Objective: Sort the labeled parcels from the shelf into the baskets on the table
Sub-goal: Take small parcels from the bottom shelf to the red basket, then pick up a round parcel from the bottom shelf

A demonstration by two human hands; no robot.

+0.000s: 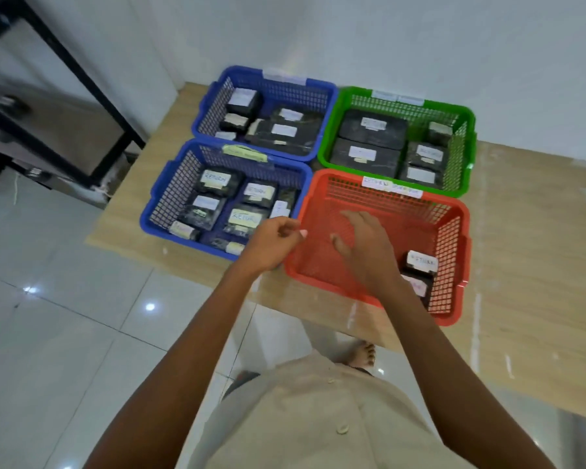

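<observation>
Right hand (362, 247) spread empty over red plastic mesh basket (332, 173); left hand (273, 243) curled at 9 o'clock, grip unclear; between drops, next: black-framed shelf (115, 113), 10 o'clock

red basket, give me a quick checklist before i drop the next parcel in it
1. Room in the red basket: ok. Only two parcels lie in its near right corner; the rest of its floor is bare.
2. Right hand free: ok. It is open above the basket and holds nothing.
3. Left hand free: cannot tell. Its fingers are curled and blurred.
4. Basket label readable: cannot tell, the writing is blurred.
5. Parcels left on the shelf: cannot tell, it is blurred at the frame edge.
</observation>
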